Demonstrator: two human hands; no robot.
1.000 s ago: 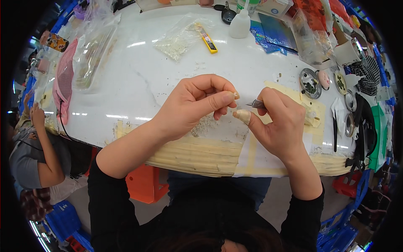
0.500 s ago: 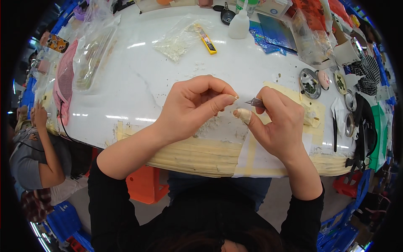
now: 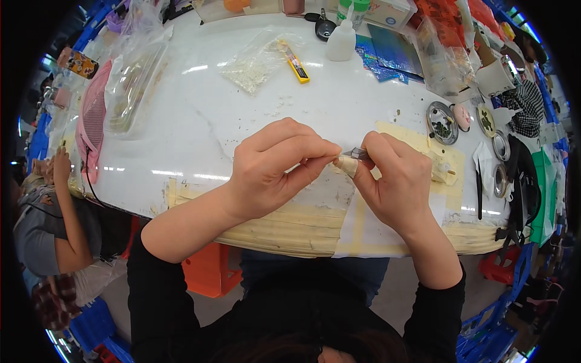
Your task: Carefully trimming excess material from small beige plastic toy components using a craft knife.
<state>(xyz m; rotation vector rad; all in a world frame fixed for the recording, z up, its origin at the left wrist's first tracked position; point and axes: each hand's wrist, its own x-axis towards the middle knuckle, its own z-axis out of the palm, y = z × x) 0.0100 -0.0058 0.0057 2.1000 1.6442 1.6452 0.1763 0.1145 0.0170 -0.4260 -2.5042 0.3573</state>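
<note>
My left hand [image 3: 275, 166] is pinched closed over the table, its thumb and forefinger tips pressed on something too small to make out. Against those fingertips comes the taped thumb of my right hand [image 3: 396, 172]. Between its thumb and bent fingers my right hand grips a small craft knife [image 3: 358, 153], the blade pointing left at the pinch. Cream tape [image 3: 346, 164] wraps the right thumb. Past the hands lies a clear bag of small white pieces [image 3: 251, 75], with a yellow blade case [image 3: 298, 68] on its edge.
A white squeeze bottle [image 3: 342, 42] and blue shiny sheets [image 3: 393, 51] stand at the back. To the right are a round metal dish [image 3: 442, 123] of dark green bits and black tweezers [image 3: 479, 187]. A pink mesh pouch [image 3: 94, 121] lies left; a co-worker's arm [image 3: 63, 199] is beyond.
My two hands have come together: the right thumb now touches the left fingertips, and the knife blade has moved left to the pinch. The left fingers have straightened somewhat.
</note>
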